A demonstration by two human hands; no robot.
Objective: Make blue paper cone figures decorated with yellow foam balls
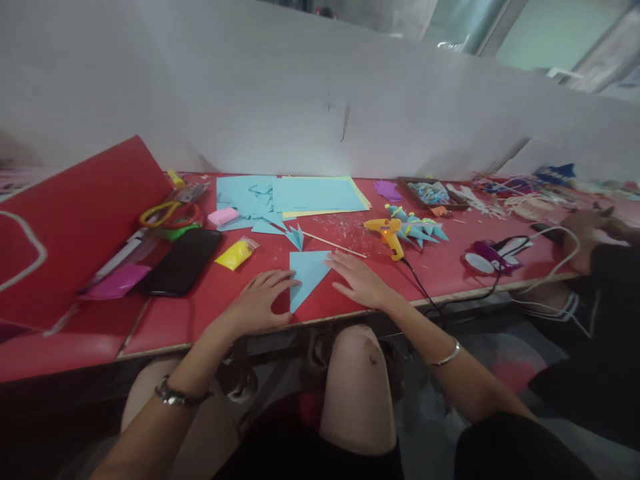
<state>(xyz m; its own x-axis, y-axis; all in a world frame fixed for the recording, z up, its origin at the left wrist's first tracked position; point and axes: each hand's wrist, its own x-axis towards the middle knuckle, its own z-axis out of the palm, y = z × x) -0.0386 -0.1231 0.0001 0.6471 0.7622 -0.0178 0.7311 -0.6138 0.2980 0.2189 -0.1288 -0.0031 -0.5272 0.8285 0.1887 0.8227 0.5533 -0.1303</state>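
A light blue paper triangle (306,277) lies flat on the red tabletop near the front edge. My left hand (260,300) rests at its left side, fingers spread and fingertips touching the paper. On the upper right corner lie the fingertips of my right hand (361,277), stretched out and apart. Just behind the triangle stands a small folded blue paper piece (296,238). A thin wooden stick (335,244) lies beside it. To the right is a yellow glue gun (386,235), with spiky blue folded paper shapes (417,225) behind it.
Blue sheets (320,195) and paper scraps lie at the back. At left are a black phone (183,262), scissors (167,215), a yellow packet (236,254) and a leaning red board (75,233). A black cord (417,280) trails off the edge. Another person's hand (583,233) is at far right.
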